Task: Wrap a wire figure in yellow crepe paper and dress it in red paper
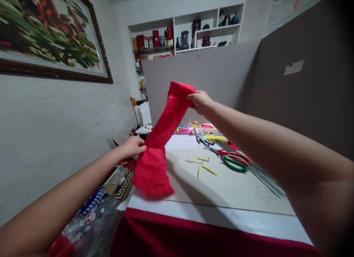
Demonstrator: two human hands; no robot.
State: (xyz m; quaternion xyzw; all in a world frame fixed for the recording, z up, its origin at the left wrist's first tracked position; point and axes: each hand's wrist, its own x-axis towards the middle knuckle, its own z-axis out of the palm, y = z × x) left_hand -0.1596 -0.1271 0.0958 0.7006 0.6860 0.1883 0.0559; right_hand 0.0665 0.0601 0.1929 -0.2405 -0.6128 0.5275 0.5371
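A long strip of red crepe paper (pixel 170 120) is stretched at a slant above the table. My right hand (pixel 202 101) pinches its folded upper end, off to the right. Lower down, the fingers of my left hand (pixel 134 146) grip its left edge, and the loose end hangs below, slightly blurred. Beneath it on the board lies a small figure of bent yellow wire (pixel 201 165). Red-handled scissors (pixel 231 155) and green-handled scissors (pixel 235 163) lie to the right, by pliers (pixel 204 140).
A bundle of thin grey wires (pixel 265 181) runs along the board's right side. At the back stand a yellow and red wire figure (pixel 194 127) and a red-white box (pixel 209 129). Grey partitions (pixel 212 76) enclose the table. Plastic bags (pixel 96 223) crowd the floor at left.
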